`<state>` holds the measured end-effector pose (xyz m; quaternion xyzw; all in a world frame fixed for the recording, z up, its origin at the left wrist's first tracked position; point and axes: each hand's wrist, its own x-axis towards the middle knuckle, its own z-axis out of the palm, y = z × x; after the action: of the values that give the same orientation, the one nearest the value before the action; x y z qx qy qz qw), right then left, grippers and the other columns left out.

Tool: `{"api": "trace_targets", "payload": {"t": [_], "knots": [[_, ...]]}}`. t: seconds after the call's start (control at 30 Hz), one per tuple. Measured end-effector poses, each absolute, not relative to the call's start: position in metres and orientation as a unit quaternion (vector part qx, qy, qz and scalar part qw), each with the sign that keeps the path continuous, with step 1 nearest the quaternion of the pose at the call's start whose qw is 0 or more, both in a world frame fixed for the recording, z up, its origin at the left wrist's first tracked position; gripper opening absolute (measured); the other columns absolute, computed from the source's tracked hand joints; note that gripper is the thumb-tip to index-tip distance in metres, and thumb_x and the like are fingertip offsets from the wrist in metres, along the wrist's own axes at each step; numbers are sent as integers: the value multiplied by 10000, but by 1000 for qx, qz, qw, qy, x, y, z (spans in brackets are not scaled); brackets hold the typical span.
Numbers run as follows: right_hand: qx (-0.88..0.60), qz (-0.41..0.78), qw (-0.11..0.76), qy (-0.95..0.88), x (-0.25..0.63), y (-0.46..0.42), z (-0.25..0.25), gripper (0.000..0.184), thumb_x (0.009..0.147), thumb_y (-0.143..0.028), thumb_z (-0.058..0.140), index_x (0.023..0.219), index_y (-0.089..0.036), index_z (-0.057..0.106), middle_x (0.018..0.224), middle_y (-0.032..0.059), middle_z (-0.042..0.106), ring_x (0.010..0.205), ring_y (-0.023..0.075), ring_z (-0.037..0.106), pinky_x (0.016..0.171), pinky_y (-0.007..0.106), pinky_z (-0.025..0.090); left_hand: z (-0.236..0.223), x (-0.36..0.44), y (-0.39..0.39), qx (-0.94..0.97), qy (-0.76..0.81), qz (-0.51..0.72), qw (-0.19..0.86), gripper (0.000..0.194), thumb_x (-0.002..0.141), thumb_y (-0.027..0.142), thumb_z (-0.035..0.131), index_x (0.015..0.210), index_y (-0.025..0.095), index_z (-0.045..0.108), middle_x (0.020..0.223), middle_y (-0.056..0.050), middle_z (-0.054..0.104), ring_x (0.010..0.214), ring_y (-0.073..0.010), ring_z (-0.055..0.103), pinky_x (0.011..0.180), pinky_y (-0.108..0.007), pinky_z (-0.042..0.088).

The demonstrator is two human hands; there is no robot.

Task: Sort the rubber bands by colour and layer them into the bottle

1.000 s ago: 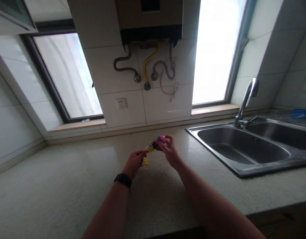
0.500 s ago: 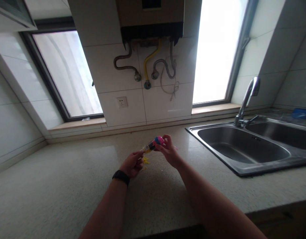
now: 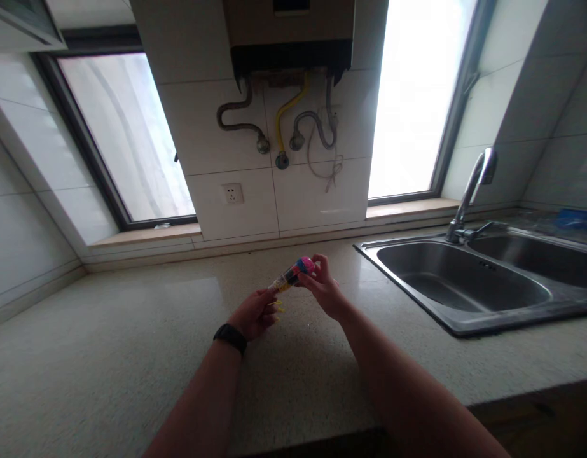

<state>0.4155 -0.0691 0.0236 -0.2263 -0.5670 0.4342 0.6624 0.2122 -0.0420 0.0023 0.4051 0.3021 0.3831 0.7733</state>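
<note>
Both hands hold one slim clear tube-shaped pack (image 3: 289, 278) above the countertop. It lies tilted, its right end higher, with pink, blue, dark and yellow bands of colour inside. I cannot make out its contents. My left hand (image 3: 255, 314), with a black band on the wrist, is closed around the lower left end. At the pink end, the fingers of my right hand (image 3: 322, 287) are curled in a pinch on the pack. Some thin yellow strands (image 3: 279, 306) show beside my left fingers; whether they lie on the counter or hang from the hand is unclear.
The speckled countertop (image 3: 131, 356) runs under both arms. To the right is a double steel sink (image 3: 460, 321) with a chrome faucet (image 3: 474, 184). A water heater (image 3: 293, 38) with hoses hangs on the tiled wall, above a socket (image 3: 233, 193). Windows flank it.
The view has shifted very slightly. Both hands keep their hold on the pack in nearly the same place, and less of the yellow strands shows beside my left hand.
</note>
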Motion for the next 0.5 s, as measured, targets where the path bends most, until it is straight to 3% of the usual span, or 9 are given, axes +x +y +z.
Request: {"api": "trace_targets", "payload": {"t": [0.23, 0.5], "knots": [[-216, 436, 655, -578, 417, -68, 22, 444, 849, -357, 747, 1027, -304, 344, 1068, -22, 641, 1006, 174, 674, 839, 391, 603, 8, 209, -44, 387, 268, 373, 799, 428, 739, 362, 860, 895, 138, 530, 607, 117, 274, 457, -7, 291, 389, -109, 240], [-242, 429, 667, -560, 417, -67, 20, 439, 846, -349, 748, 1034, -297, 355, 1082, -13, 637, 996, 170, 674, 857, 392, 601, 10, 212, -43, 350, 258, 410, 802, 349, 769, 284, 833, 889, 132, 542, 613, 112, 288, 466, -11, 306, 395, -120, 236]]}}
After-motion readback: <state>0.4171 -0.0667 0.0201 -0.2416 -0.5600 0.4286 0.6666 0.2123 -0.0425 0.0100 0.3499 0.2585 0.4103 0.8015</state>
